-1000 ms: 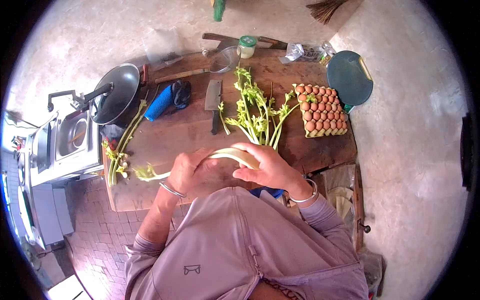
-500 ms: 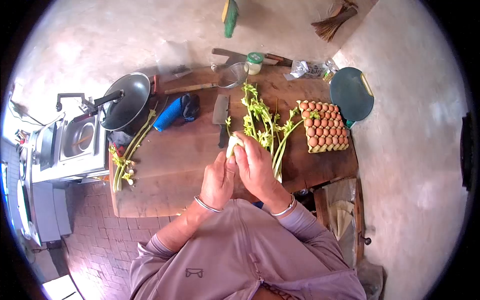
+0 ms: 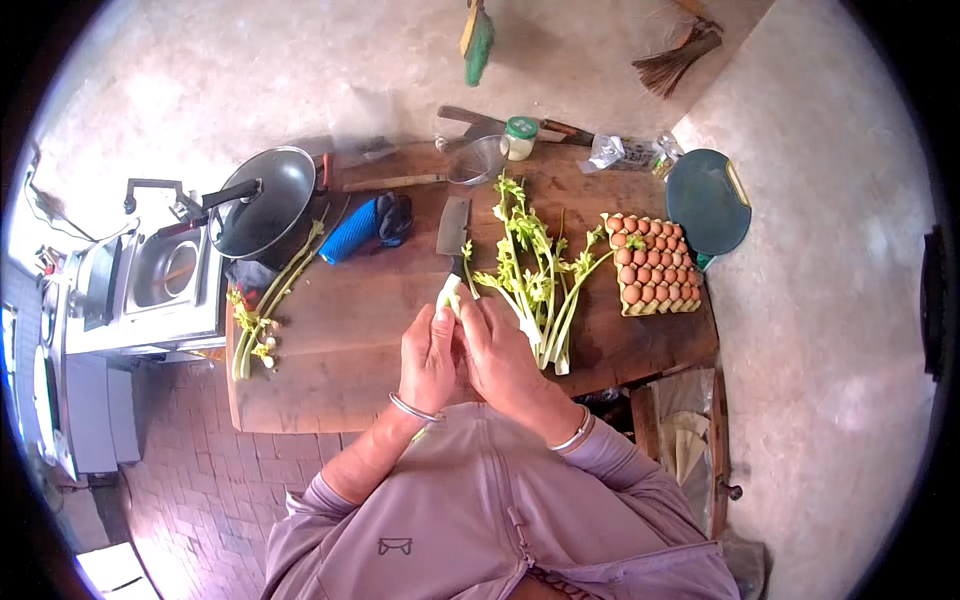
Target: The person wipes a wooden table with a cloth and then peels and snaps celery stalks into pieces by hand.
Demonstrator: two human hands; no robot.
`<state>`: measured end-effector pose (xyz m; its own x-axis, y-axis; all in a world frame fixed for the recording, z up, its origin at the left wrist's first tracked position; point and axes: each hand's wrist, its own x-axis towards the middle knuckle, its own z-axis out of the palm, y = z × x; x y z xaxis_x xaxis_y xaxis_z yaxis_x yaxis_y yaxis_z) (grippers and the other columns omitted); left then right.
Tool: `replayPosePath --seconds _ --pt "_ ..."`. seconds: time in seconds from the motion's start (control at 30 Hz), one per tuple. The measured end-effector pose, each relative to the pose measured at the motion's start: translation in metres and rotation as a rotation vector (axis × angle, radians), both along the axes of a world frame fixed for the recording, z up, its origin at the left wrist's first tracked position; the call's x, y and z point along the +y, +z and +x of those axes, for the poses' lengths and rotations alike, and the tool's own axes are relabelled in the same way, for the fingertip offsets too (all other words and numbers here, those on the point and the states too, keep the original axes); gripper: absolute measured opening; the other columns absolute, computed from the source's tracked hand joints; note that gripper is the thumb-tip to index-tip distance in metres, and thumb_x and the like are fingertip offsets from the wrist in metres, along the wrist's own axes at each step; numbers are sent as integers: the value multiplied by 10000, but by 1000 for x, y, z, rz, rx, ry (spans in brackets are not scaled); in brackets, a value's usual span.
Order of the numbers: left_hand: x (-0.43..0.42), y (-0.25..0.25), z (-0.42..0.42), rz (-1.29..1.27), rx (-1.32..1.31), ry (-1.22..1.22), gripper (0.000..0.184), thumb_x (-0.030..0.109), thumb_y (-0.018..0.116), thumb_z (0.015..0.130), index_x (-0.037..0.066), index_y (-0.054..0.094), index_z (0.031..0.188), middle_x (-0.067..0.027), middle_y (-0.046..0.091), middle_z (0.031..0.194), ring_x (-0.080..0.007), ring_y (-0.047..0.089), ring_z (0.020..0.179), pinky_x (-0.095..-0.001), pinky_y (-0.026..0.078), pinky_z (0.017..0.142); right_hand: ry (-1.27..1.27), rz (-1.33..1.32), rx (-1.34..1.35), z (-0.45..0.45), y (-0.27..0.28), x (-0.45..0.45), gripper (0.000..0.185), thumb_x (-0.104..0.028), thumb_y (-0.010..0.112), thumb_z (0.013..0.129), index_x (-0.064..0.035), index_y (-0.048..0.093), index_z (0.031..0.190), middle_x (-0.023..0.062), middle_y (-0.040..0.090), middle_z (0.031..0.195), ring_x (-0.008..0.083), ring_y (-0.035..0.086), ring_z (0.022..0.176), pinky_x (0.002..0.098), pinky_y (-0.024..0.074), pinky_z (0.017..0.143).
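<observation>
A kitchen, shown by sink [image 3: 150, 264], pan [image 3: 283, 203] and eggs [image 3: 657, 260].

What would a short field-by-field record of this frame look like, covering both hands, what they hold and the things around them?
Left hand: closed on a pale celery stalk
Right hand: closed on the same stalk, beside the left
Knife: lying on the wooden table, just beyond the hands
Leafy celery: on the table, right of the knife
Eggs: in a tray, right of the leafy celery
Back of table: strainer, jar with green lid
</observation>
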<state>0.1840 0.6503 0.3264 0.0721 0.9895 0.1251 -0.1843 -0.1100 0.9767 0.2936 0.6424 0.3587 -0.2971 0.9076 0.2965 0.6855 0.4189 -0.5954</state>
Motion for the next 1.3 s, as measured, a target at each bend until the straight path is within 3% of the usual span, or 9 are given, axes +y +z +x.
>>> replayPosePath --seconds 0.1,0.3,0.4,0.53,0.67,0.87,1.03,1.17,1.3 --pt "-3 3 0 -33 14 31 287 267 342 935 52 464 790 55 388 559 -14 327 452 -178 252 374 -17 70 -79 0 -9 -3 496 -43 512 770 42 333 1224 185 481 857 336 521 725 389 436 584" --pt "4 1 -11 -78 45 79 299 302 354 928 71 449 763 50 376 522 -25 315 399 -182 234 338 34 60 -225 -3 -17 -13 357 -57 532 754 38 421 1081 174 476 837 329 536 644 384 450 546" --pt "10 5 -23 -411 -297 -27 329 390 359 908 92 495 879 54 374 520 -22 281 376 -181 212 330 44 120 -202 -6 -10 -14 268 -41 527 731 40 456 977 162 487 802 311 541 651 384 450 545" --pt "5 7 -15 -278 -120 -159 269 325 420 898 84 522 959 55 413 551 -19 313 399 -179 242 344 73 121 -287 -6 -14 -6 188 -41 524 714 39 470 875 163 497 812 308 542 664 387 454 569" --pt "19 -17 -21 -462 -226 -94 260 261 463 879 49 562 765 28 492 603 -40 423 500 -194 326 417 130 157 -349 -13 -20 -6 178 -36 519 726 22 476 888 154 489 793 307 538 655 389 449 566" --pt "59 -36 -52 -459 -321 99 367 357 477 858 73 476 626 -34 467 567 -129 446 480 -247 335 424 174 103 -244 -23 -43 -16 269 -80 525 773 23 475 1017 139 484 779 290 539 639 381 444 548" --pt "81 -21 -84 -373 -408 219 366 364 453 872 77 452 644 -28 409 544 -146 419 472 -307 386 434 156 53 -247 -14 -34 -17 329 -100 535 782 31 461 1074 123 481 772 279 533 624 376 437 523" --pt "118 -9 -144 -323 -554 449 367 362 411 890 97 418 638 -6 373 535 -146 361 444 -283 315 411 168 42 -223 2 -43 -23 378 -89 543 771 12 453 1124 112 474 766 270 521 630 365 433 541" --pt "143 -20 -238 -149 -661 459 353 367 398 894 124 415 637 4 332 523 -118 312 435 -260 255 393 109 -11 -220 31 -50 -29 389 -61 545 754 -5 464 1130 124 483 785 266 515 671 356 430 562"
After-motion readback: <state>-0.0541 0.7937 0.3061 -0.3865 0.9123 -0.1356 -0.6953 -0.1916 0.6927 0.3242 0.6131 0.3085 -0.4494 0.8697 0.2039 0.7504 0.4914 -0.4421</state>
